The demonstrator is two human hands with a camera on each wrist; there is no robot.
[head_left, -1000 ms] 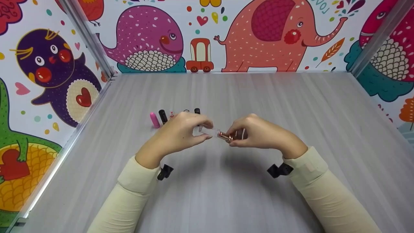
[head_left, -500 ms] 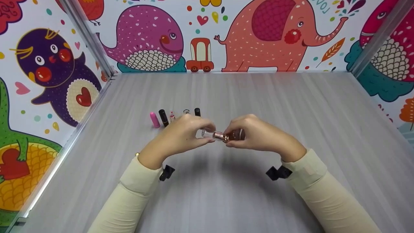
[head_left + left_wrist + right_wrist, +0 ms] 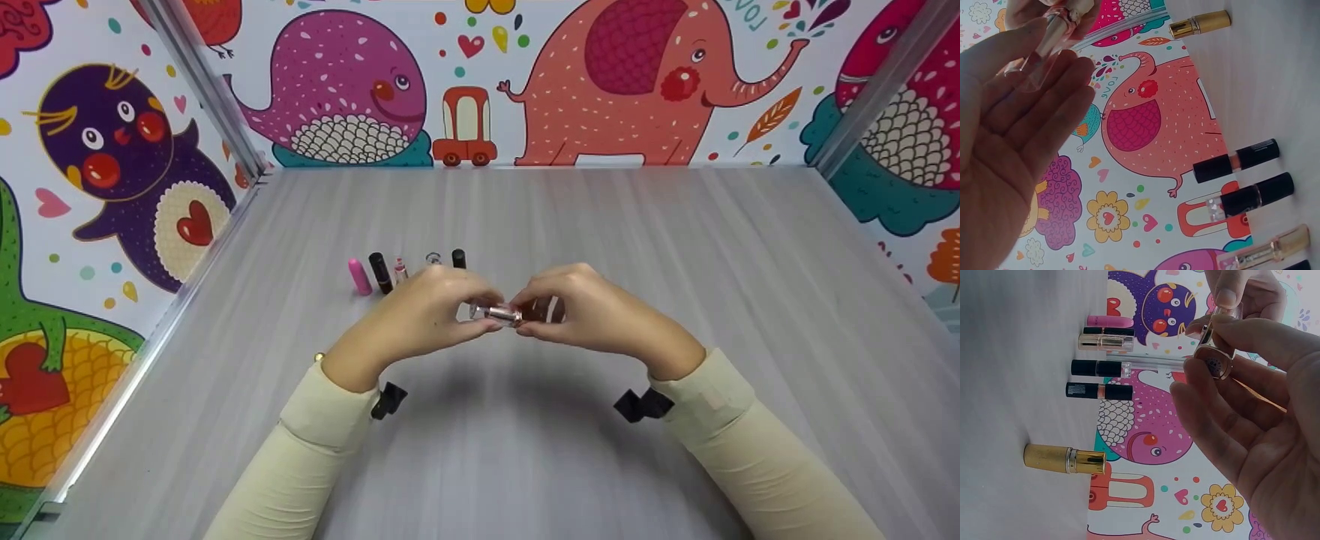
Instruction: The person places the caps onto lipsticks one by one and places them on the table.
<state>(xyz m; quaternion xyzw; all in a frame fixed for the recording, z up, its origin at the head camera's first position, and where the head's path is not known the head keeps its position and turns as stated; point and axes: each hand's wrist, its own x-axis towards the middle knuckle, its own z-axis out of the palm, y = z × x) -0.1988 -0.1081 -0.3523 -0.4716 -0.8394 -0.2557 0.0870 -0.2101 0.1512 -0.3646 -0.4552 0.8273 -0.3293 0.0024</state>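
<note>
A lipstick with a clear cap and a shiny brown base is held level between both hands in the head view, above the table. My left hand pinches the cap between thumb and fingers; its other fingers stretch out in the left wrist view. Thumb and fingers of my right hand grip the base. The cap covers the metallic tube, which shows through the clear wall. Fingers partly hide the base in the head view.
Behind the hands, several lipsticks stand in a row, including a pink one, a black one and a gold one, which the head view hides. Printed panels wall in the grey table.
The hands have drawn slightly closer together. The clear cap has slid further over the lipstick's rose-gold tube, towards the base in my right hand.
</note>
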